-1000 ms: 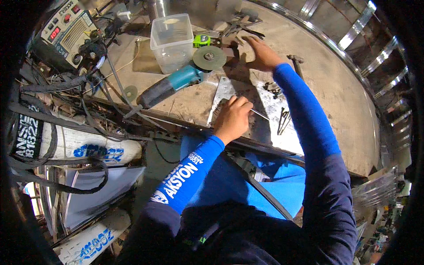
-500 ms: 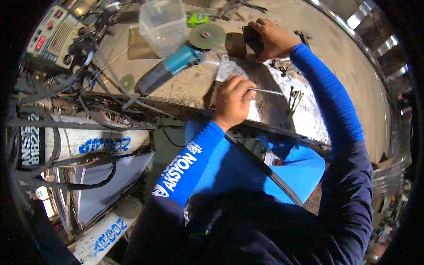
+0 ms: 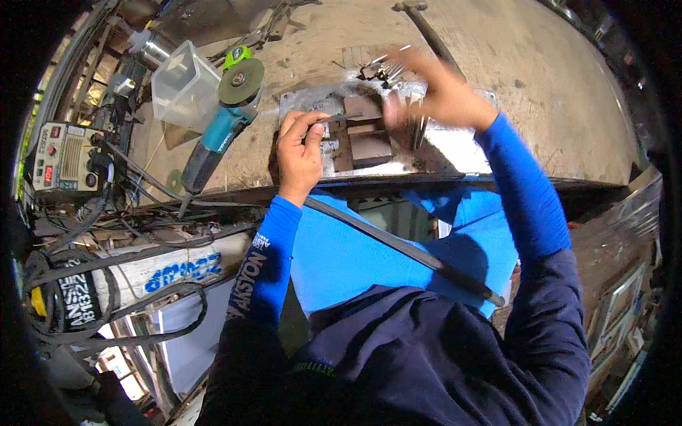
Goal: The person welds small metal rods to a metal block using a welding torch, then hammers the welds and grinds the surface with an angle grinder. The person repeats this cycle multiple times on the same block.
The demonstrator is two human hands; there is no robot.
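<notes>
My left hand [image 3: 300, 153] pinches a thin, dark metal rod [image 3: 341, 117] between thumb and fingertips. The rod's far end reaches over a brownish metal block [image 3: 369, 148] with a slot across it. This block rests on a silver metal plate [image 3: 455, 157] at the bench's near edge. To the right of the block, my right hand [image 3: 451, 92] is smeared by motion, its thumb apart from stretched fingers and nothing visible in it. Several thin metal pieces [image 3: 383, 71] lie beyond the block, near those fingers. Other slim pieces [image 3: 419, 124] show below the right hand.
An angle grinder [image 3: 220, 135] lies left on the wooden bench [image 3: 540, 92], near a clear plastic bin [image 3: 183, 89] and a green tape measure [image 3: 236, 56]. A hammer [image 3: 433, 35] lies at the back. A welding machine [image 3: 67, 157] and cables stand far left.
My right hand has let go of the dark block, which now sits on the plate. The rod in my left hand has come to the block. The view has shifted.
</notes>
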